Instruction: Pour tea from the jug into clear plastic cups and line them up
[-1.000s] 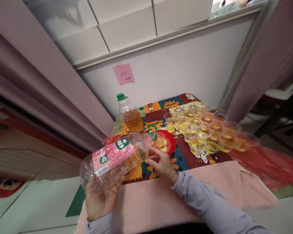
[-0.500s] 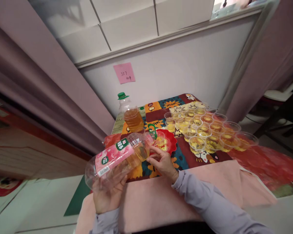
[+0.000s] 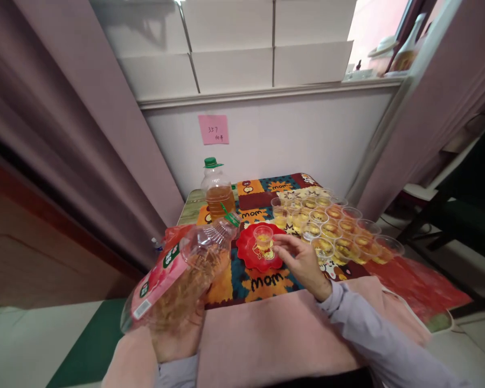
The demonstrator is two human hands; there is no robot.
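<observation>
My left hand (image 3: 181,335) holds a large clear plastic bottle (image 3: 204,248) with a pink label from below. The bottle leans up to the right. Pale yellow liquid shows in it, and a green ring with a strap is at its neck. A small clear cup (image 3: 263,235) with some yellow liquid stands upright on a red scalloped plate (image 3: 247,257). Beside the cup's right side is my right hand (image 3: 305,265), thumb and forefinger apart. Whether the fingertips touch the cup is hard to see.
Several filled clear cups (image 3: 331,231) stand in close rows at the right. Behind my bottle is another bottle (image 3: 219,199) of amber liquid with a green cap. A patterned cloth (image 3: 262,281) covers the table; red plastic (image 3: 424,283) lies at its right edge.
The held bottle's neck has tipped upward and moved left, away from the cup. My right hand has left the bottle's neck and moved to the cup's right side. The view has shifted.
</observation>
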